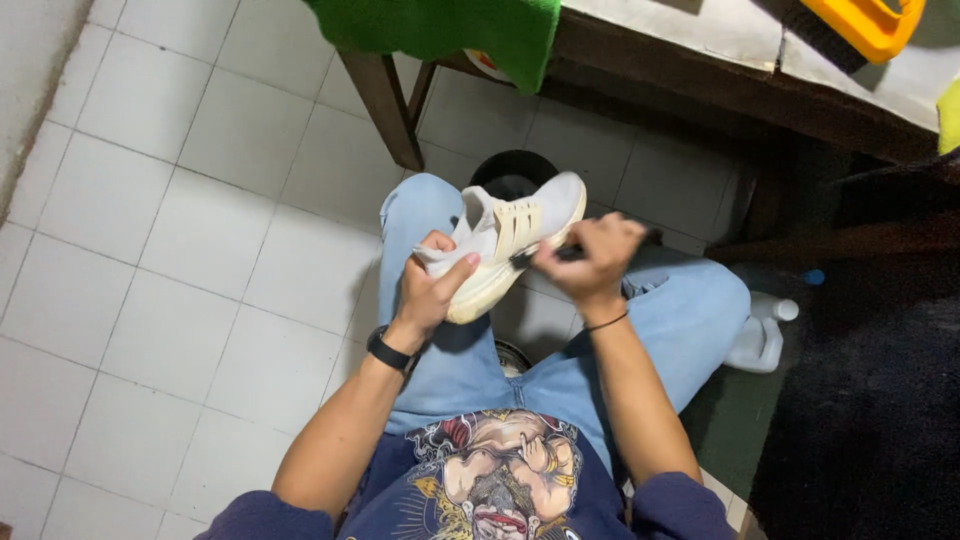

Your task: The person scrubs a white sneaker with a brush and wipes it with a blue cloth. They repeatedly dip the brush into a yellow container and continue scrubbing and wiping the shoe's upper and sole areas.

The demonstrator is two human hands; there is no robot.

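A white sneaker point(515, 228) with cream side stripes is held over my knees, toe pointing up and to the right. My left hand point(432, 283) grips its heel end from below. My right hand point(592, 260) is closed around a small dark brush point(545, 255), whose bristle end rests against the side of the shoe near the stripes. I sit in blue jeans, with a black watch on my left wrist and a thin band on my right.
A wooden table point(690, 75) stands ahead, with a green cloth point(450, 25) hanging off it and a yellow object point(870, 22) on top. A white plastic bottle point(765, 335) lies by my right leg. White floor tiles point(180, 250) spread to the left.
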